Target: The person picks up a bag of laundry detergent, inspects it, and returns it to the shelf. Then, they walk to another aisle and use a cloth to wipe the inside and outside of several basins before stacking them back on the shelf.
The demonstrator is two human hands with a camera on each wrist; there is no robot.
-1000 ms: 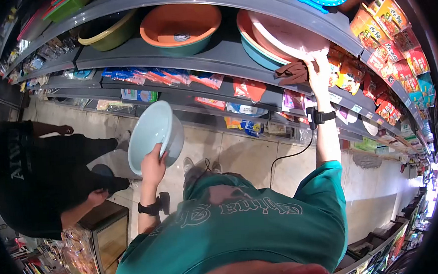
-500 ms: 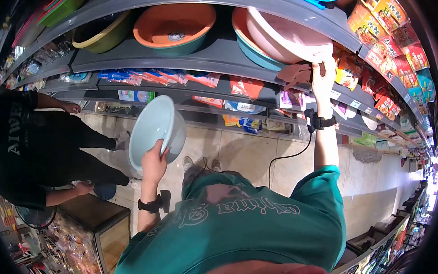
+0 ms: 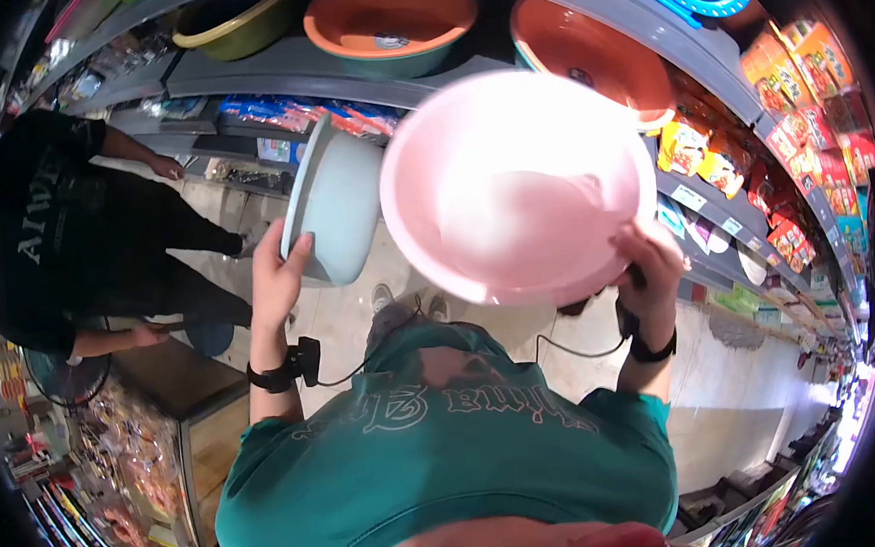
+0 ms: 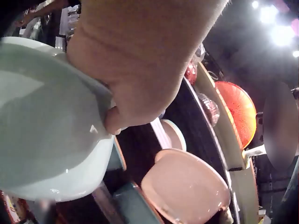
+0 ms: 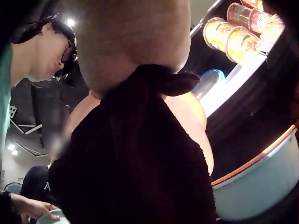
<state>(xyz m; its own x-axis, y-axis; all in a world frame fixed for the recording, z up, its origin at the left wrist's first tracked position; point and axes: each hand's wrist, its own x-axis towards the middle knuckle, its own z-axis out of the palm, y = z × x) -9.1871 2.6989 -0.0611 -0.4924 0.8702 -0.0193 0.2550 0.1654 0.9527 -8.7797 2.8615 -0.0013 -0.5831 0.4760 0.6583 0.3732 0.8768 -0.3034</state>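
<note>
My left hand [image 3: 280, 283] grips the rim of a pale blue basin [image 3: 345, 204], which is tilted on its side. The left wrist view shows the hand [image 4: 131, 60] on the edge of that basin [image 4: 51, 126]. A large pink basin [image 3: 525, 233] hangs in front of the shelves, its rim pinched by my right hand [image 3: 653, 275]. In the right wrist view, a dark cloth [image 5: 135, 154] hangs from the right hand [image 5: 133, 42] and covers much of the pink basin [image 5: 187, 114] there. An orange basin [image 3: 584, 54] sits on the shelf behind.
More basins stand on the upper shelf, an orange one [image 3: 392, 21] and an olive one [image 3: 232, 30]. Food packets [image 3: 685, 148] line the right side. A person in black [image 3: 65, 236] stands at the left, near a wooden-sided display case [image 3: 212, 438]. A cable runs between my wrists.
The right hand has brought the pink basin off the shelf, down toward my body, uncovering the orange one. The left hand has moved up slightly and its basin has turned more sideways.
</note>
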